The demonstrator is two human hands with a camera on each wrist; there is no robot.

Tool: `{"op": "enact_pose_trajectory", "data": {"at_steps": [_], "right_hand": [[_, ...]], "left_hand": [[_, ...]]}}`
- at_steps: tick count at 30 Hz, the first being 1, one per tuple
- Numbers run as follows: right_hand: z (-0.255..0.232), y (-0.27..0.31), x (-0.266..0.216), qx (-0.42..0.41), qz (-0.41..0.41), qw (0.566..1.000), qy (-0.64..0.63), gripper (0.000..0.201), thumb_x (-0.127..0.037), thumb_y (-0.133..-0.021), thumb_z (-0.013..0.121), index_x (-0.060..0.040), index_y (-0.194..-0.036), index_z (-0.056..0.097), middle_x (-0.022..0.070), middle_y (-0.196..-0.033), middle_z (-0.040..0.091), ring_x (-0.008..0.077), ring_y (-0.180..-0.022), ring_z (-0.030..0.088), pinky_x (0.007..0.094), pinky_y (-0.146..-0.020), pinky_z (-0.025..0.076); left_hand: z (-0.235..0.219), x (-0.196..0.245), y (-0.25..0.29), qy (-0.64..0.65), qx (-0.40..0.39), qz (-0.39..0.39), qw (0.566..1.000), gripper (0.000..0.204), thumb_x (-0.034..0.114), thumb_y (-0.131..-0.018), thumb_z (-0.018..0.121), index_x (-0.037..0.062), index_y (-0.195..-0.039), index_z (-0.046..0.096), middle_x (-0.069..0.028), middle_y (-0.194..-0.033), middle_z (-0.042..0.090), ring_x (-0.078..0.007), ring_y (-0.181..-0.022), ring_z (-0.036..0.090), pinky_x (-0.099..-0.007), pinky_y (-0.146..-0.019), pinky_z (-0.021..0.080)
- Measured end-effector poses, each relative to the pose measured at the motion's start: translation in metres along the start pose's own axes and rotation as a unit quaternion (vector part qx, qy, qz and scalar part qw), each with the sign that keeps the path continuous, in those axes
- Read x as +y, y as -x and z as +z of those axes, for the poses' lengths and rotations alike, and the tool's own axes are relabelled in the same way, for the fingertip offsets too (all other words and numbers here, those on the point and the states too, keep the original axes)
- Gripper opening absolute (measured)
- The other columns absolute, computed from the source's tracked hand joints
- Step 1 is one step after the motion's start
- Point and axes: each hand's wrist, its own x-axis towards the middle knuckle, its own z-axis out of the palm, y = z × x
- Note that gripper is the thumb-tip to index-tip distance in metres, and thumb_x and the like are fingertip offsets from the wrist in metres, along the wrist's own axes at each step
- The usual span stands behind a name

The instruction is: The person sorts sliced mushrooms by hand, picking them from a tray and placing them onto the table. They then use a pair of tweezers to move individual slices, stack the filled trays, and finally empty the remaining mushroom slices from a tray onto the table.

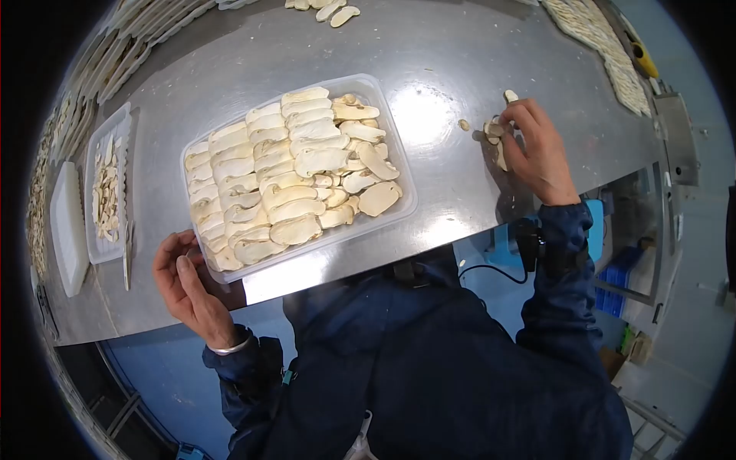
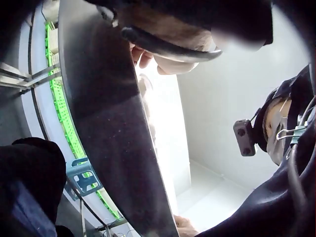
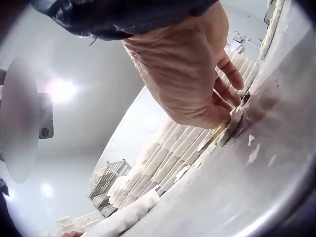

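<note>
A clear plastic tray (image 1: 406, 201) holds overlapping rows of pale mushroom slices (image 1: 264, 165), with looser slices at its right side. My left hand (image 1: 192, 295) is beside the tray's near left corner, fingers loosely bent and thumb raised. In the left wrist view, its fingers (image 2: 143, 57) show at the table edge, while the cuff hides much of the hand. My right hand (image 1: 540, 149) is on the table right of the tray, thumb and fingers pinching a small mushroom slice (image 1: 502, 157). The right wrist view shows those fingertips (image 3: 224, 116) low at the metal surface.
The steel table (image 1: 330, 57) has a front edge close to my body. At the left are a white tray of mushroom scraps (image 1: 107, 192), an upright white tray (image 1: 69, 230) and tweezers (image 1: 129, 257). More slices (image 1: 345, 15) lie at the back; a yellow-handled tool (image 1: 644, 60) is far right.
</note>
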Motion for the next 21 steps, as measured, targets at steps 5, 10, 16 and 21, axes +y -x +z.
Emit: {"op": "enact_pose_trajectory", "data": {"at_steps": [5, 10, 16, 21], "right_hand": [[-0.003, 0.004, -0.005, 0.002, 0.027, 0.998, -0.049, 0.012, -0.003, -0.075, 0.060, -0.0028, -0.084, 0.052, 0.0128, -0.083, 0.053, 0.0326, -0.074, 0.055, 0.0401, -0.065, 0.044], [0.003, 0.013, -0.027, 0.011, -0.005, 1.000, 0.009, 0.015, -0.005, -0.073, 0.061, -0.0023, -0.084, 0.052, 0.0133, -0.079, 0.053, 0.0324, -0.071, 0.054, 0.0392, -0.064, 0.043], [0.000, 0.017, -0.049, -0.009, -0.005, 0.999, -0.034, 0.017, -0.007, -0.072, 0.063, -0.0018, -0.085, 0.054, 0.0121, -0.082, 0.054, 0.0312, -0.073, 0.054, 0.0393, -0.065, 0.043], [0.010, 0.019, -0.046, -0.013, 0.039, 0.999, -0.025, 0.015, -0.007, -0.072, 0.062, -0.0010, -0.084, 0.055, 0.0121, -0.082, 0.054, 0.0309, -0.074, 0.055, 0.0399, -0.066, 0.043]], "left_hand": [[-0.001, -0.001, 0.000, 0.005, -0.002, -0.001, 1.000, 0.029, 0.012, -0.098, 0.039, -0.0034, -0.121, 0.047, -0.0157, -0.112, 0.056, -0.0185, -0.100, 0.055, -0.0296, -0.085, 0.045], [0.001, 0.001, 0.000, -0.003, -0.002, -0.002, 1.000, 0.029, 0.012, -0.098, 0.039, -0.0037, -0.121, 0.046, -0.0160, -0.112, 0.056, -0.0188, -0.101, 0.055, -0.0298, -0.086, 0.045], [0.002, 0.003, 0.000, 0.001, 0.005, -0.006, 1.000, 0.028, 0.011, -0.097, 0.040, -0.0039, -0.120, 0.047, -0.0152, -0.111, 0.057, -0.0169, -0.099, 0.054, -0.0275, -0.085, 0.043], [0.004, 0.004, 0.000, 0.013, 0.006, -0.011, 1.000, 0.028, 0.010, -0.096, 0.041, -0.0037, -0.119, 0.047, -0.0145, -0.111, 0.058, -0.0157, -0.097, 0.053, -0.0261, -0.084, 0.042]]}}
